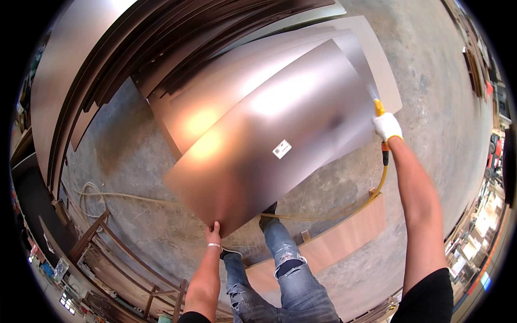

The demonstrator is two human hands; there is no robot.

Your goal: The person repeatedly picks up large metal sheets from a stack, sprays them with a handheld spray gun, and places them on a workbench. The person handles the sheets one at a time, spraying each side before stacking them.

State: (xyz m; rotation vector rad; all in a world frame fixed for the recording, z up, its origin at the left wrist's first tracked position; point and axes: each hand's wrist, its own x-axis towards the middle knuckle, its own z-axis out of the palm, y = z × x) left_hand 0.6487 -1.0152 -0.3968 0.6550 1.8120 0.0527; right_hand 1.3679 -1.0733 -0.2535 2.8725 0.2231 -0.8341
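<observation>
My left hand, bare, with a pale band at the wrist, is closed on the near corner of a glossy brownish-grey panel. The panel is tilted and reflects the lights; a small white label is stuck on it. At its far right edge is my right hand in a white glove, wrapped round a yellow air blow gun. The gun's thin nozzle points away from me, beside the panel's edge. A yellow hose runs down from an orange and black connector below the glove.
Other flat panels lie beneath and beyond the held one. Many dark brown panels lean in a stack at the upper left. By my legs is a wooden board. A pale cable crosses the concrete floor near a brown frame.
</observation>
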